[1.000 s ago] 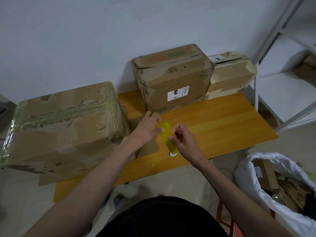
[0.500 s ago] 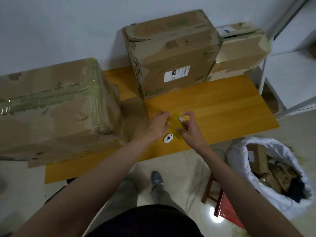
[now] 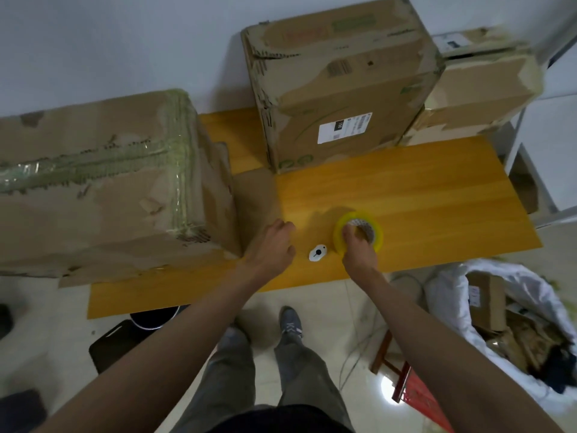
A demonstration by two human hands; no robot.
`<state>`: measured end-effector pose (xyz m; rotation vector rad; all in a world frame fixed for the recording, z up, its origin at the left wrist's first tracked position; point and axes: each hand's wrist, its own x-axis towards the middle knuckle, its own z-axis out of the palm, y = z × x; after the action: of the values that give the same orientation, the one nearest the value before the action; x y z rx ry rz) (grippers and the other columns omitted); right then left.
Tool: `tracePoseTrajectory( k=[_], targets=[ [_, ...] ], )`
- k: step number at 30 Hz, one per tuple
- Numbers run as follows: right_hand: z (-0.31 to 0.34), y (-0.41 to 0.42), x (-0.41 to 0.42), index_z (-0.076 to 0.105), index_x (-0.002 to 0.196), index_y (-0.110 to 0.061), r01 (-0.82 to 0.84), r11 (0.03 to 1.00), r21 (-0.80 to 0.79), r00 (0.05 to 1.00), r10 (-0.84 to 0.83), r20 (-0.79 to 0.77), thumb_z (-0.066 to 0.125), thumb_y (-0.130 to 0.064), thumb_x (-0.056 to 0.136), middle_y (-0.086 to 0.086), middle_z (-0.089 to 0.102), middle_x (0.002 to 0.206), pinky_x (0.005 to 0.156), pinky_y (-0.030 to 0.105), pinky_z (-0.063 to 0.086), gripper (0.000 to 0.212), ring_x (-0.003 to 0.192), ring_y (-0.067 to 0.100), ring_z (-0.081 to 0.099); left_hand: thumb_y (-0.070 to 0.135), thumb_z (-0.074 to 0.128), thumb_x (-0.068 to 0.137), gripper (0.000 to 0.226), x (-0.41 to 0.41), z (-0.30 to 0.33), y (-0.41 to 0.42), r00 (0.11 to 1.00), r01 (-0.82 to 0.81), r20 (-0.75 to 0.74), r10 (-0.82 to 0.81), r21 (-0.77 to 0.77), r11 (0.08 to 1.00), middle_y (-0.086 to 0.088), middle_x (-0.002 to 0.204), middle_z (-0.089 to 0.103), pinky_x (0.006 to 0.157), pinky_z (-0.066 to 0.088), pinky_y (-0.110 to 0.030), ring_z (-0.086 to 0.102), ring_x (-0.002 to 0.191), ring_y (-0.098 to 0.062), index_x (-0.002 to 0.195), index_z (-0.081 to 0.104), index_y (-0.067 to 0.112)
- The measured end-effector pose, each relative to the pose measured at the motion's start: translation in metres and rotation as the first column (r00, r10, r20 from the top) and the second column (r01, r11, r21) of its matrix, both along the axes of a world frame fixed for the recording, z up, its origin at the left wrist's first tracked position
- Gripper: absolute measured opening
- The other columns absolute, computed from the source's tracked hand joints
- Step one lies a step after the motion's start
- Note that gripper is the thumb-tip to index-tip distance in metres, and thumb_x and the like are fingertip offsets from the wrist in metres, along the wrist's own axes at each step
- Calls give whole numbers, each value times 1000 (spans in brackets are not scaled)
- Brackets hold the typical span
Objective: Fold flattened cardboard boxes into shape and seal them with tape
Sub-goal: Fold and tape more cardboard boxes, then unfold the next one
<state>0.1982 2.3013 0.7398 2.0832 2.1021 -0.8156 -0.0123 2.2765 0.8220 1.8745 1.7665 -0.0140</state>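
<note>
Nearest the camera, the person's grey trouser legs and one grey shoe (image 3: 290, 321) stood on the pale tiled floor. A white sack (image 3: 462, 276) stuffed with cardboard scraps sat to the right, with a red stool (image 3: 415, 392) beside it. A dark flat object (image 3: 115, 342) lay on the floor to the left, partly under the table edge.

Both forearms reached forward over the near edge of the orange wooden table (image 3: 437, 198). The left hand (image 3: 271, 245) hovered over the table with its fingers loosely curled, holding nothing. The right hand (image 3: 359, 248) gripped the yellow tape roll (image 3: 376, 228), fingers hooked into its core, and the roll rested on the table near the front edge. Between the two hands lay a small white disc (image 3: 318, 253) with a dark mark.

To the left, a large battered cardboard box (image 3: 103, 189), wrapped in greenish tape, overhung the table's left end and crowded the left hand. A loose brown cardboard flap (image 3: 256, 198) lay flat between it and the hands.

Further back, a taller box (image 3: 337, 85) with a white shipping label (image 3: 343, 128) stood against the white wall, and a smaller taped box (image 3: 480, 85) sat just to its right. A white metal shelf frame (image 3: 518, 132) rose at the far right.
</note>
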Motion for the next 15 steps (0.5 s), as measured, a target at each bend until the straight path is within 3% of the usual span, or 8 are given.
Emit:
tracePoseTrajectory(
  k=[6,11,15],
  targets=[
    [31,1,-8,41,131,-4,-53,999,9,999,53,3,45,11,90,21,60,112,59,40,42,44,91,37,61,18,52,98,38,2,48,3,999,29,-19,-26,135,990,-5,132,50,78,49,-42,58,109,-31,135,49,15],
    [112,26,-64,48,130,-8,-149,954,259,959,204,-199,47,5,93,15,55,131,81,47,48,40,113,37,55,19,44,102,36,-16,115,13,996,58,-81,-25,438,897,-4,135,52,97,45,-37,50,124,-24,137,51,15],
    [174,38,-125,54,126,-11,-248,847,470,899,382,-215,50,5,92,10,61,124,89,46,49,38,111,31,58,16,38,104,40,-78,153,16,975,-103,-116,191,523,846,-5,142,47,104,42,-42,44,133,-26,143,46,14]
  ],
)
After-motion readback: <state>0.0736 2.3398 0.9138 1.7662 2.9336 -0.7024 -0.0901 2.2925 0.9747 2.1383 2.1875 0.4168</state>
